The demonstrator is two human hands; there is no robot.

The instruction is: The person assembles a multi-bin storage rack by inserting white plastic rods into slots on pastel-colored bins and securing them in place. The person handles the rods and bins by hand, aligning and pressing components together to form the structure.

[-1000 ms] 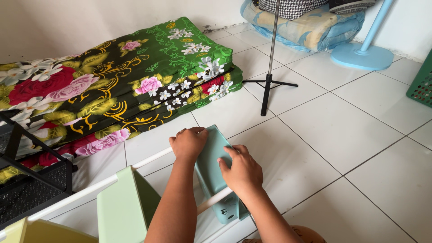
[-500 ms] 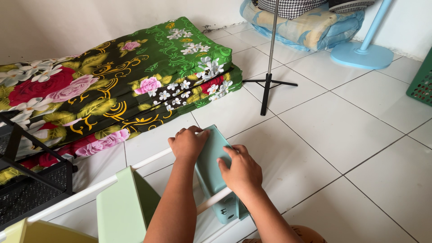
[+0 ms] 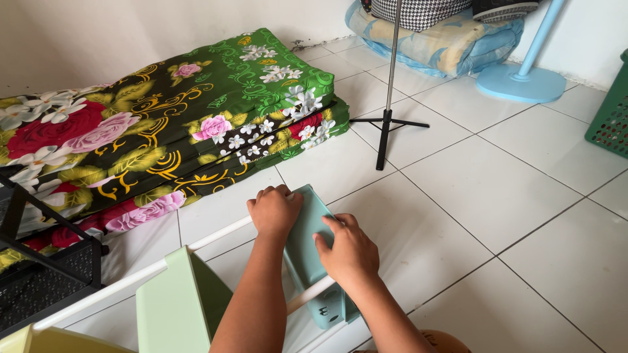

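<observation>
Nothing has moved: I keep my left hand [image 3: 273, 210] and right hand [image 3: 350, 248] closed on the teal panel [image 3: 306, 245]; green basket [image 3: 611, 117] contents unseen.

We see both hands on a teal panel [image 3: 307, 242]: left hand [image 3: 273, 210] gripping its top edge, right hand [image 3: 350, 250] pressed on its side. White rods [image 3: 216, 234] cross the panel. A pale green panel [image 3: 171, 304] stands left of it, a black rack [image 3: 39, 274] further left, a floral mattress [image 3: 163, 124] behind it.
</observation>
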